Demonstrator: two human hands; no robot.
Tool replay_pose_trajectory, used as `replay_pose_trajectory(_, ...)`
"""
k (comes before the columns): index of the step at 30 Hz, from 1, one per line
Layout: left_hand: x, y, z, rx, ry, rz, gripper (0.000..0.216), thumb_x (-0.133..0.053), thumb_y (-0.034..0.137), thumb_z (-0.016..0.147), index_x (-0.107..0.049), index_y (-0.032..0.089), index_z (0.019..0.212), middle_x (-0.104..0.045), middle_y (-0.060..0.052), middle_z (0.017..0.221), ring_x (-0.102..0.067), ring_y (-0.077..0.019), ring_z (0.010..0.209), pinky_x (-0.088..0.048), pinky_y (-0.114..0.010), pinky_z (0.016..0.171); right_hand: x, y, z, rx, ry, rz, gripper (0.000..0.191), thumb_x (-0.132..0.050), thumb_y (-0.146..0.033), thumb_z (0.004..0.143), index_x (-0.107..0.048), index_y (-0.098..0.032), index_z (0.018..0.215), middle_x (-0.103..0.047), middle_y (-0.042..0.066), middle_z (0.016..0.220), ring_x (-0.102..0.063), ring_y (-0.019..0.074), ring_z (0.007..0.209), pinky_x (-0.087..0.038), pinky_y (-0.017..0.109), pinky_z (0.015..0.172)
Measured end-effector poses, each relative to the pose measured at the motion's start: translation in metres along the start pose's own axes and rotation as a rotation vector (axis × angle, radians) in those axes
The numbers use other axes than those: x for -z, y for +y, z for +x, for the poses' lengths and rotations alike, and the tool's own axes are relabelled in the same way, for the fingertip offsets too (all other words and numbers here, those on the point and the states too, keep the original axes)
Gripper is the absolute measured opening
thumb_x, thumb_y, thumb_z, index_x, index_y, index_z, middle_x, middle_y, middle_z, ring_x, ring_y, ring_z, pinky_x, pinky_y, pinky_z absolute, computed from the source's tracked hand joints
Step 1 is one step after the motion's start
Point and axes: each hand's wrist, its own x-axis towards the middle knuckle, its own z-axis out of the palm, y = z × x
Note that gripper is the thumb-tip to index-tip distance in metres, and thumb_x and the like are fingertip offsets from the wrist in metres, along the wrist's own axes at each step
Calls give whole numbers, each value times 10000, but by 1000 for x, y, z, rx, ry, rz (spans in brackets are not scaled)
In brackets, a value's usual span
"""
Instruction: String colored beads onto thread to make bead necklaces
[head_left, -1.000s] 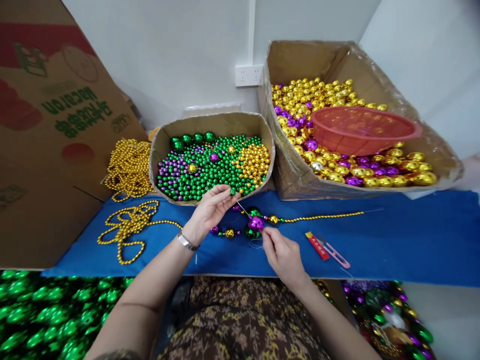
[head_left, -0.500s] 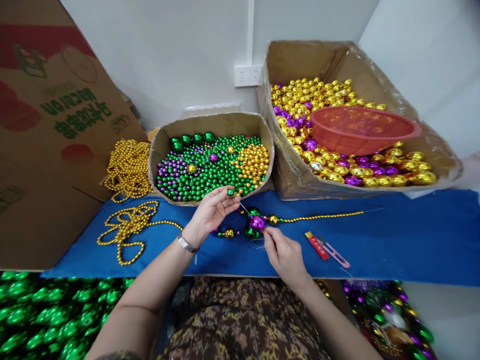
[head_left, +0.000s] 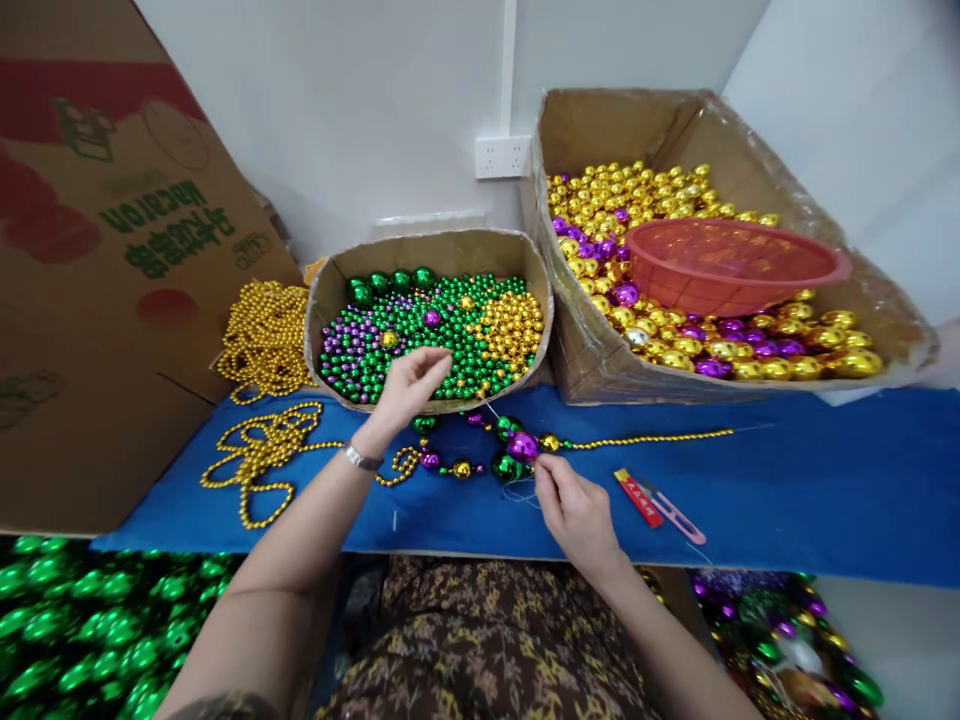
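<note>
My left hand [head_left: 414, 382] is over the front of the cardboard box of small beads [head_left: 431, 350]. Its thumb and forefinger point at the green beads, with nothing visible between them. My right hand [head_left: 574, 505] is closed just above the blue table, fingertips pinched beside a shiny purple ball [head_left: 523, 446]. A thin needle [head_left: 491, 409] sticks out beyond that ball, in line with the right fingertips. Around it lie large green balls [head_left: 506, 465] and a strand with a gold ball [head_left: 461, 468]. A gold bead string [head_left: 649, 439] runs off to the right.
Pink thread snips [head_left: 679, 518] and a red packet [head_left: 637, 498] lie right of my right hand. A large box [head_left: 600, 360] of gold and purple balls holds a red basket [head_left: 735, 270]. Gold bead strands [head_left: 259, 450] lie left, near a tall carton [head_left: 82, 400].
My left hand has moved left from the needle tip to over the small beads; the green bead at its fingertips is no longer seen there. My right hand keeps its pinch.
</note>
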Motion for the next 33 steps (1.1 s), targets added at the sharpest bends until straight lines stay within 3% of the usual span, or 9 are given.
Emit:
replay_pose_trajectory(2, 19, -13, 27, -70, 134, 411, 277, -599, 303, 850, -672, 150, 1069, -657, -137, 1071, -597, -263, 1005, -462, -408, 927, 1, 0, 0, -4, -4, 0, 214, -410, -245, 993, -609, -172, 958, -686, 24, 665, -632, 126, 522, -457, 222, 560)
replay_pose_trajectory(4, 37, -26, 50, -53, 161, 739, 312, -593, 250, 834, -647, 139, 1120, -595, -181, 1183, -519, -340, 1144, -408, -473, 988, 0, 0, 0, -7, -4, 3, 221, -406, -254, 997, -607, -173, 956, -685, 25, 663, -633, 125, 528, -451, 219, 553)
replay_pose_trajectory(9, 56, -44, 72, 80, 61, 891, 223, -581, 160, 784, -655, 129, 992, -594, -197, 1114, -511, -384, 1145, -419, -515, 961, -3, -1, 0, 1, -4, -2, 215, -403, -233, 999, -599, -174, 936, -687, 17, 665, -638, 119, 536, -441, 220, 562)
replay_pose_trajectory(11, 51, -42, 66, 88, 104, 678, 201, -596, 186, 786, -637, 135, 976, -608, -175, 1084, -546, -341, 1108, -432, -493, 968, -3, -1, 0, 1, -3, 7, 207, -406, -221, 995, -600, -173, 939, -689, 16, 671, -639, 118, 537, -443, 221, 567)
replay_pose_trajectory(14, 31, -32, 42, 130, 131, 126, 212, -582, 338, 842, -601, 174, 974, -646, -113, 1026, -623, -243, 992, -506, -423, 907, -4, -3, 0, -9, -18, 38, 194, -419, -212, 984, -606, -176, 945, -691, 18, 683, -643, 120, 547, -450, 220, 571)
replay_pose_trajectory(18, -4, -14, 2, 325, 2, -638, 249, -544, 413, 889, -611, 179, 946, -686, -72, 938, -682, -176, 871, -557, -374, 870, -5, -6, 0, -8, -33, 58, 184, -432, -207, 976, -611, -177, 946, -679, 11, 666, -632, 115, 533, -445, 215, 562)
replay_pose_trajectory(20, -18, -6, -14, 408, -19, -854, 230, -565, 379, 893, -636, 176, 974, -696, -62, 910, -690, -171, 884, -561, -354, 893, -5, -8, -1, -5, -39, 56, 188, -428, -209, 977, -611, -178, 943, -678, 11, 665, -629, 113, 535, -446, 215, 568)
replay_pose_trajectory(28, -32, 8, -33, 523, 20, -1012, 210, -555, 317, 922, -672, 143, 912, -718, -69, 860, -711, -180, 870, -593, -326, 857, -4, -7, -3, 3, -43, 26, 195, -419, -208, 987, -605, -174, 939, -682, 18, 674, -626, 113, 544, -437, 216, 576)
replay_pose_trajectory(33, -33, 11, -36, 510, 8, -984, 224, -569, 351, 915, -669, 150, 913, -723, -73, 872, -711, -185, 867, -587, -332, 853, -5, -5, -3, 18, -36, 8, 190, -422, -201, 988, -605, -177, 946, -692, 17, 691, -637, 115, 554, -438, 214, 585)
